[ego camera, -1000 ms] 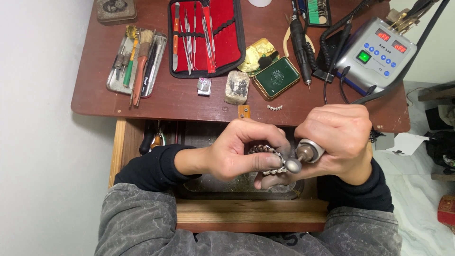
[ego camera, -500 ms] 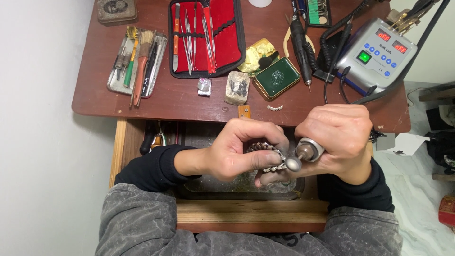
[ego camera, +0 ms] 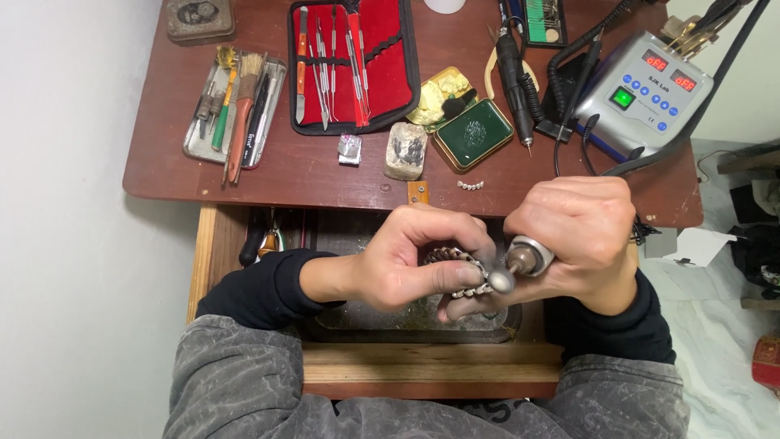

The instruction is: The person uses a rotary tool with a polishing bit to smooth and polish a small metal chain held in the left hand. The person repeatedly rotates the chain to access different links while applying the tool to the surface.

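Metal teeth [ego camera: 457, 272] sit pinched in the left hand [ego camera: 406, 264] over the open drawer [ego camera: 406, 329] below the bench [ego camera: 268, 175], while the right hand [ego camera: 581, 236], clamped round a grinder [ego camera: 520, 262], points its axis leftward, tip touching them.

Black long sleeves cover both forearms to the wrists; left hand [ego camera: 398, 264] and right hand [ego camera: 581, 232] bare. Mottled grey trousers on lap.

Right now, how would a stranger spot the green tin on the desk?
Find the red tool case at the brown desk's back. Right of it, beside a black handpiece, lies the green tin: flat, rectangular, gold-rimmed, the only dark green lid there.
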